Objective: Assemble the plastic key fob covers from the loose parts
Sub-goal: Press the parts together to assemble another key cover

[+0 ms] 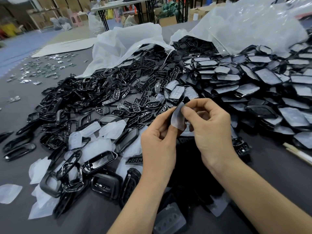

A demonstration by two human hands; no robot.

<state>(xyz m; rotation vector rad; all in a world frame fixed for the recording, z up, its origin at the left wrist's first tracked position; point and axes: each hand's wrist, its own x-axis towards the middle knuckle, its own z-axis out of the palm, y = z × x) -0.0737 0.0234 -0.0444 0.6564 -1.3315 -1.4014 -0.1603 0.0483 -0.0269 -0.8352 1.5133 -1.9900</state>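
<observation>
While the left hand (158, 141) pinches the lower edge of a translucent button pad (177, 119) between its thumb and curled fingers, the right hand (211, 132) pinches the pad's upper edge between thumb and forefinger, with its other fingers loosely curled. The pad stands nearly upright in the air between the two hands, above the grey table (94, 220). A small black piece (186, 99) shows at the top of the pad, right at the right forefinger's tip; whether it is joined to the pad cannot be told. Left of the pad and beyond it spreads a heap of glossy black frames (81, 92). Just beyond the pad lie black button grids (145, 103) with rows of openings. Below and left of the pad, loose translucent pads (112, 127) lie among larger black shells (99, 162). Right of the pad, film-faced black covers (253, 81) lie overlapped in rows. Well beyond the pad, a white plastic bag (128, 43) and a clear plastic bag (253, 22) lie open toward the heaps. Far to the left of the pad, small shiny parts (42, 68) are scattered on the table. To the pad's lower right lies a pale stick (297, 152).
</observation>
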